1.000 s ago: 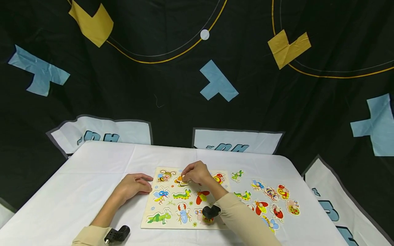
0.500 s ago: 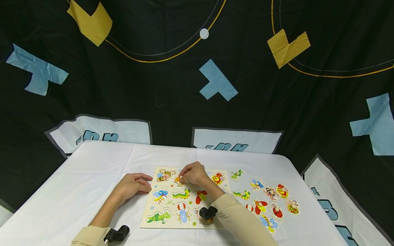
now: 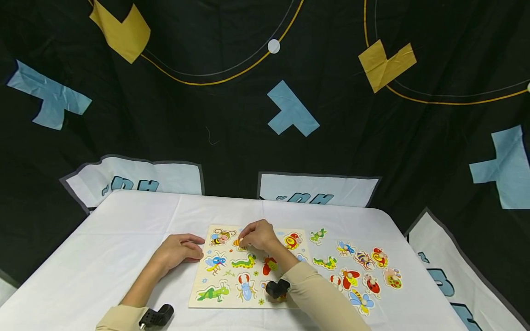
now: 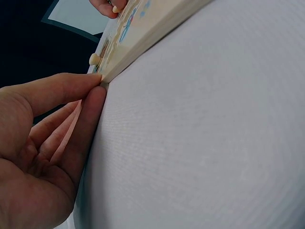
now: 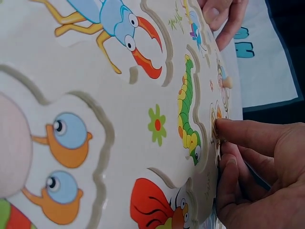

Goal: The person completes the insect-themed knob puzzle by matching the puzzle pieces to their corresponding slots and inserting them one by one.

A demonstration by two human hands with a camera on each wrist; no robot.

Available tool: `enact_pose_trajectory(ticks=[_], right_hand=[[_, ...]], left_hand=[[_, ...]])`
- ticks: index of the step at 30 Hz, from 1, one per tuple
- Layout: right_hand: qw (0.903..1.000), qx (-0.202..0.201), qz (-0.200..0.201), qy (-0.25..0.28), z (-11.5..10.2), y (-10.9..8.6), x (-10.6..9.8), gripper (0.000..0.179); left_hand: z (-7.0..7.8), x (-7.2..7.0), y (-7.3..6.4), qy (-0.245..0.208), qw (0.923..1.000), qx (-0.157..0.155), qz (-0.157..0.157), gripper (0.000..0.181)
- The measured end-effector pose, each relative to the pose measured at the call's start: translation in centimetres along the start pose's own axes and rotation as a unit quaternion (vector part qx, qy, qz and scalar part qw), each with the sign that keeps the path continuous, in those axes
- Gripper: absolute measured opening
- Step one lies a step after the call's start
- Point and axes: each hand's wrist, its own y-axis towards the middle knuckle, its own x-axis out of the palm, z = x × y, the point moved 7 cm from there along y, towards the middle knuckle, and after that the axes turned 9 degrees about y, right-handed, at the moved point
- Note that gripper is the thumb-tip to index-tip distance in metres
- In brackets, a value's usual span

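Observation:
A wooden insect puzzle board (image 3: 230, 255) lies flat on the white table. My right hand (image 3: 258, 235) pinches an orange-striped insect puzzle piece (image 3: 237, 243) at the board's top row; the fingers hide much of it. Whether the piece is fully seated cannot be seen. My left hand (image 3: 177, 251) rests beside the board's left edge, its fairly straight thumb and fingertips touching that edge. In the left wrist view a bee puzzle piece's knob (image 4: 94, 58) sticks up close to those fingertips. The right wrist view shows printed recesses, among them a green caterpillar recess (image 5: 188, 109).
To the right of the board, several loose insect pieces lie on the white tablecloth (image 3: 132, 220), including a caterpillar piece (image 3: 325, 262), a ladybug piece (image 3: 372, 285) and a blue-winged piece (image 3: 361, 301). A black curtain (image 3: 232, 151) hangs behind the table.
My right hand has shifted slightly left and nearer with the striped piece, settling lower over the board. The left hand and the loose pieces stay put.

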Motion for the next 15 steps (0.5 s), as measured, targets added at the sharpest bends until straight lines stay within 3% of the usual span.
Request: enact_pose_trajectory(ticks=[15], right_hand=[[1.0000,-0.002,0.001,0.000,-0.02,-0.18,0.03,0.010]], left_hand=[[-0.39,0.08,0.14,-0.003,0.9999,-0.016,-0.004,0.048]])
